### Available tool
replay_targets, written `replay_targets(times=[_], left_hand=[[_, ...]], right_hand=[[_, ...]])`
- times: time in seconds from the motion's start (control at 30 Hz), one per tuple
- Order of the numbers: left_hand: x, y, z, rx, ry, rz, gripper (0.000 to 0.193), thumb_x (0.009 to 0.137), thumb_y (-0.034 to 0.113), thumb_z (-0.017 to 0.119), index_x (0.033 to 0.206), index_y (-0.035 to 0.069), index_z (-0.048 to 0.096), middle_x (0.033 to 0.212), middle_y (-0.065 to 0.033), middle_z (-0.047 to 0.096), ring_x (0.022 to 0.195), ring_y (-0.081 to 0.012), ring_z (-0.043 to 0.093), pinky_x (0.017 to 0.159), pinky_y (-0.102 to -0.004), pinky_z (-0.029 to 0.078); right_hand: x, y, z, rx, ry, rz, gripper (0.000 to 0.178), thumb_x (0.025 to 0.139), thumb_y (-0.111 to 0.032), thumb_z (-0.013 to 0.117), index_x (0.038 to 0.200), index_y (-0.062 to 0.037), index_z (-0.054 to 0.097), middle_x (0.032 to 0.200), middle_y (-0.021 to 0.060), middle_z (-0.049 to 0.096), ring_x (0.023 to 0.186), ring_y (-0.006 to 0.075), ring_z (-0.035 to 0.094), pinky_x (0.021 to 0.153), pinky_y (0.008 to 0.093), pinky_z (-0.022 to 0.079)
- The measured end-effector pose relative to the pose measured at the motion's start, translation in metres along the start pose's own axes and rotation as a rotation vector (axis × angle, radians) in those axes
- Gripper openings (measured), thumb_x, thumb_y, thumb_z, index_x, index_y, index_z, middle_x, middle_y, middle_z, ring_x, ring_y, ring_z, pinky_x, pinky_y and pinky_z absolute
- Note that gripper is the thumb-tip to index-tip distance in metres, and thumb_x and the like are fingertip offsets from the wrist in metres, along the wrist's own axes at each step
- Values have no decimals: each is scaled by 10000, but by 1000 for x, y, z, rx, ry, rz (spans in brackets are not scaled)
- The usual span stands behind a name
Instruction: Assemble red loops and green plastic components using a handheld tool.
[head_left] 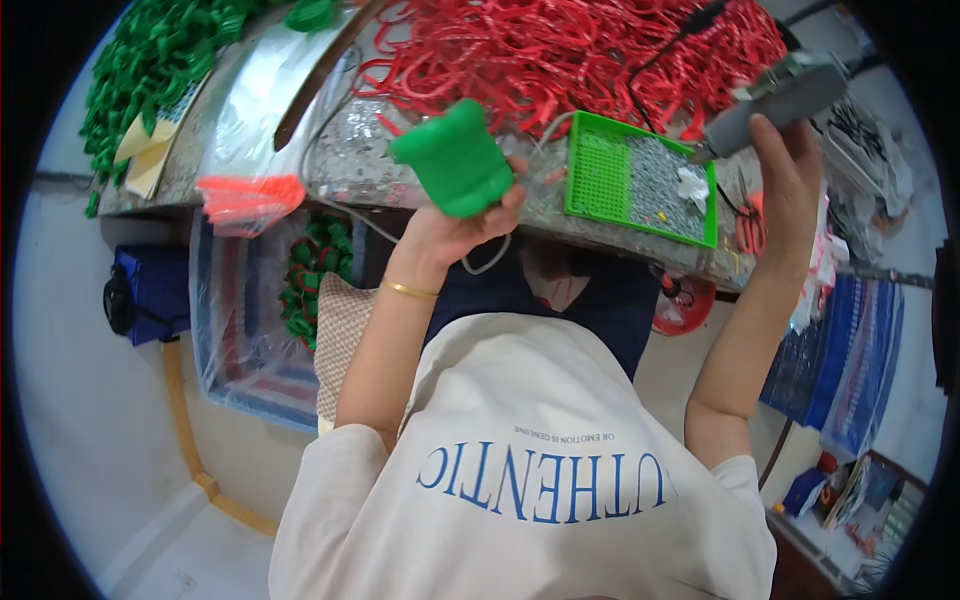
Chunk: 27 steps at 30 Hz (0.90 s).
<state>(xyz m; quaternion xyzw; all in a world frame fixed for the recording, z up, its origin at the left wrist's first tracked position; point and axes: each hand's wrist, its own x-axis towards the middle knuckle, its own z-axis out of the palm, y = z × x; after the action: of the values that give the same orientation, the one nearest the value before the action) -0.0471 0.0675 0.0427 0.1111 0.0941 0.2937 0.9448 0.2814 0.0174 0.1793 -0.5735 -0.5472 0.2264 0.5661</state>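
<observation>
Above the near edge of the workbench, my left hand (468, 228) is closed on a green plastic part (455, 160), blocky with flared ends and slightly blurred. My right hand (787, 165) is wrapped round a grey electric screwdriver (775, 108) whose tip points down and left. That tip is over the right side of a bright green tray (600, 190), and I cannot tell if it touches anything there. Many small grey screws (657, 180) fill the tray's right part, with a crumpled white scrap (692, 186) among them. The tray's left part is a bare ribbed grid.
A big heap of red plastic strips (570, 60) covers the back of the workbench. Green parts (150, 70) pile up at the far left, near clear plastic bags (250, 130). Red-handled scissors (750, 230) lie right of the tray. A lined bin (215, 330) holds red-green pieces below. A grey cable crosses the bench.
</observation>
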Motion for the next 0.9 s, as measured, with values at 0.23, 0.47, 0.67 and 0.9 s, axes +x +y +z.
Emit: replay_targets(times=[0.23,0.47,0.67,0.9], left_hand=[[-3,-21,24,1552,213,532,213,877,5,576,1070,17,666,835,-107,605,803,-215,613,750,-299,485],[14,-32,48,1674,-56,511,228,870,1,612,1088,51,657,780,-53,556,717,-156,548,647,-266,434],[33,-28,43,1446,109,218,408,885,74,646,1276,80,533,829,-12,542,756,-88,534,669,-252,449],[22,-38,11,-68,-20,194,726,941,486,522,1496,88,275,1374,-141,504,1284,-271,484,1078,-416,390]], right_hand=[[-8,-10,6,73,-50,3,466,872,-214,723,1257,-2,568,1159,72,640,1066,150,585,978,285,411],[-57,-13,28,-226,-122,140,371,902,-214,653,1211,-18,586,1054,67,649,898,153,622,794,296,497],[-80,-1,77,-525,-687,222,378,852,-157,696,1185,-14,587,916,63,662,785,114,617,674,276,501],[-61,33,114,66,-410,477,331,888,-138,684,1169,12,593,919,62,668,799,93,609,717,255,501]])
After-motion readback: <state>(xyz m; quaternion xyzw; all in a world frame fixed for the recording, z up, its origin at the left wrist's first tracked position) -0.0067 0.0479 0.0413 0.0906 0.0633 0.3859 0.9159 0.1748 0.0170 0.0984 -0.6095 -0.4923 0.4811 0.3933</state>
